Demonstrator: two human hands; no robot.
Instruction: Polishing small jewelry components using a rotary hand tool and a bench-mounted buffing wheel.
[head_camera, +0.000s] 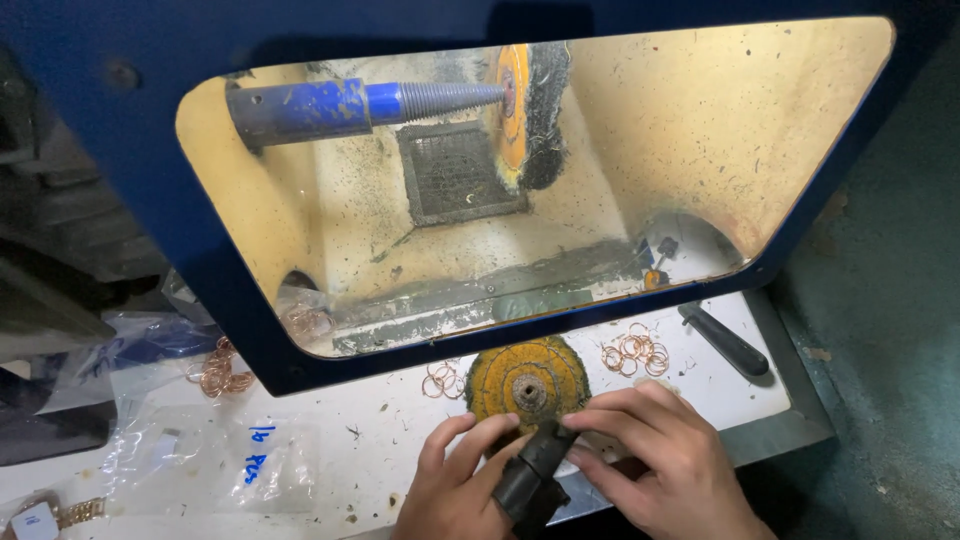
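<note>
At the near edge of a white, grit-flecked workbench, 2 bare hands close around a dark, tapered tool piece. The left hand grips it from the left with fingers curled narrow, thumb and forefinger pressed to its upper end. The right hand comes in from the right, its fingers lying nearly flat and close together, the tips touching the piece's narrow top. The piece stands tilted between both sets of fingertips, its wider lower end dropping toward the bench's near edge; what lies under the palms cannot be seen.

Just beyond the fingertips, touching or nearly touching them, lies a round yellow buffing wheel, flat on the bench with a dark centre hub. Thin copper-coloured rings sit in a loose cluster to its right, a smaller cluster to its left, and another pile toward the left edge. A black-handled tool rests near the right edge. Clear plastic bags lie at the near left.

Behind the bench, a blue hood frames a yellow-stained chamber where a second buffing wheel is mounted on a threaded tapered spindle.
</note>
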